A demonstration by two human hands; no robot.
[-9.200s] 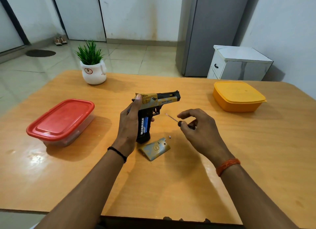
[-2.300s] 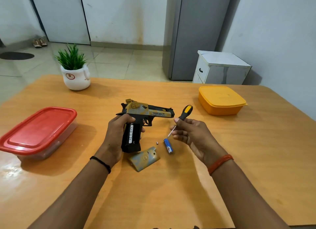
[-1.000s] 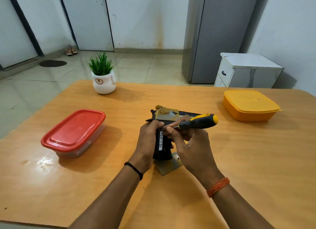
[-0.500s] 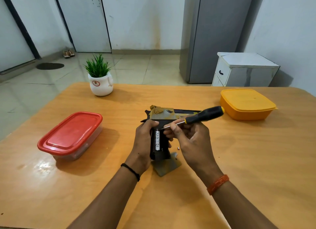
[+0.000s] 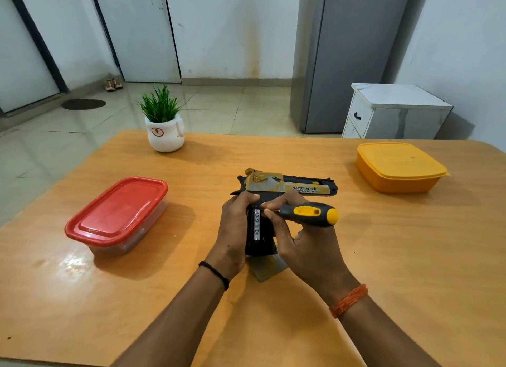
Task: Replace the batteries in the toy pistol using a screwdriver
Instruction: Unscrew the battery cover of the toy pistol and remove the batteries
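Gripping the pistol (image 5: 287,187) upright by its handle: left hand (image 5: 235,229), fingers curled round the grip. Right hand (image 5: 304,246) pinches the screwdriver (image 5: 306,214), tip at the battery (image 5: 256,224) between both hands' fingertips. Cover (image 5: 269,268) lies below the palms on the table (image 5: 410,257).

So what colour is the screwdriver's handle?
Black with yellow inserts and a yellow end cap on the screwdriver, seen in the head view.
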